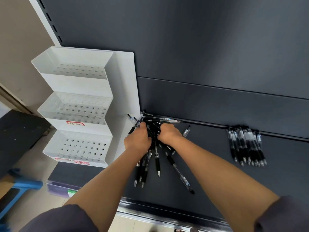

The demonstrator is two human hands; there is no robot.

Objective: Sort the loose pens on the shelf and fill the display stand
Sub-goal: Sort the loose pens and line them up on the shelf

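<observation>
Early stage: stand [73, 84] empty, one bundle [245, 144] aligned at right; left hand [138, 139] and right hand [168, 133] have fingers curled, gripping loose pens [157, 160].

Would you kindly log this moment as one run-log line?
phase: gathering loose pens | left hand: gripping them | right hand: gripping them | display stand: looks empty | aligned pen row: far right

At my nine o'clock, the white display stand [117, 91] shows red "TOME" on its bottom front; its red-bordered middle label [75, 123] is illegible to me.
</observation>
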